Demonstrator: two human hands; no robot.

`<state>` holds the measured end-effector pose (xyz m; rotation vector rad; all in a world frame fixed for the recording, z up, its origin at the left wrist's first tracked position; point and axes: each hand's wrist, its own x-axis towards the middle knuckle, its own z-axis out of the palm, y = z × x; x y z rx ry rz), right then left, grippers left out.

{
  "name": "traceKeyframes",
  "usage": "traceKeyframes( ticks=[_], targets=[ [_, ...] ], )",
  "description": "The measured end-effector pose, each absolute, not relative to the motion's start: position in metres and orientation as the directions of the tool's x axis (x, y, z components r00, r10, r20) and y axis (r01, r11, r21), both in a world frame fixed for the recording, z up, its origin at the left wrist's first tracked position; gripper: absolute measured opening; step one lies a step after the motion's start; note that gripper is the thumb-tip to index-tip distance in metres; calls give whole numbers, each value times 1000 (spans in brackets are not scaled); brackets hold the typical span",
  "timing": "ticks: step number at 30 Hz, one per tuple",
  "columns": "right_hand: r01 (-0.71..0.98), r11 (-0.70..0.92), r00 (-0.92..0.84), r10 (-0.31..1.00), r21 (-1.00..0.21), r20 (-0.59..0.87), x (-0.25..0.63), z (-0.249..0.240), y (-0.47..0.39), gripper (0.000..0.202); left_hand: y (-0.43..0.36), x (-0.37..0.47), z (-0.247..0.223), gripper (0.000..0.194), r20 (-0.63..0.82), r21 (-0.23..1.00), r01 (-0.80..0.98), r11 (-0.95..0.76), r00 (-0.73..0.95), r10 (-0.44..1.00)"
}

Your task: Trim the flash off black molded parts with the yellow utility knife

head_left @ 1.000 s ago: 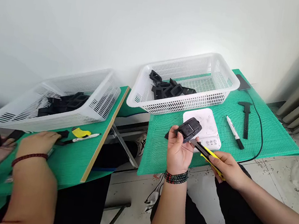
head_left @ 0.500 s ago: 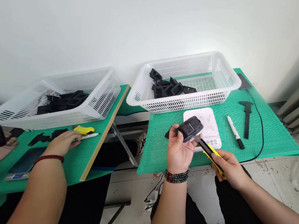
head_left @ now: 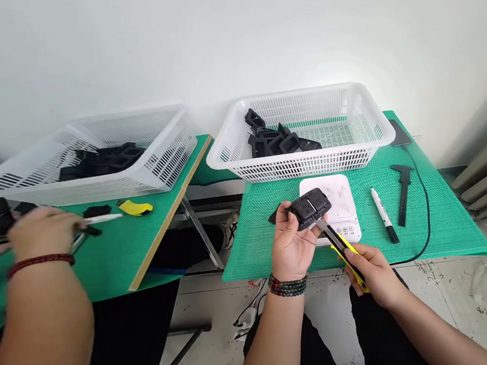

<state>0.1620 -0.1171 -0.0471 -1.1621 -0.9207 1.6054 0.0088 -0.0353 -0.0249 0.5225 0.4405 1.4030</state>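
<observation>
A black moulded plastic part (head_left: 311,206) rests in my left hand (head_left: 291,243), held between thumb and fingers with the palm turned up. My right hand (head_left: 369,270) is closed round a yellow utility knife (head_left: 345,251). Its bare blade reaches the lower right edge of the part, close to my left fingertips. Beneath and behind the part lies a white digital scale (head_left: 336,195) with dark specks on its pan. A dark piece (head_left: 274,216) shows partly behind my left hand.
A white basket (head_left: 295,168) of black parts stands behind the scale. A marker (head_left: 384,214), calipers (head_left: 404,193) and a cable lie to the right. At the left table, a co-worker's hands (head_left: 44,227) handle a black part near another basket (head_left: 153,179) and a yellow knife (head_left: 135,208).
My hands, the part and the knife are nearly where they were. The co-worker's right hand has moved left, away from the yellow knife and towards the black part in the other hand.
</observation>
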Motion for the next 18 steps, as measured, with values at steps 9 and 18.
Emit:
traceKeyframes(
  ticks=[9,18],
  targets=[
    [-264,-311,-145,949,-913,-281,163,-45,-117,52,-34,9,-25,27,1,608,-791,67,86,996],
    [-290,-330,-172,941,-898,-291,165,-46,-117,50,-32,11,-30,31,-5,651,-758,28,34,999]
  ],
)
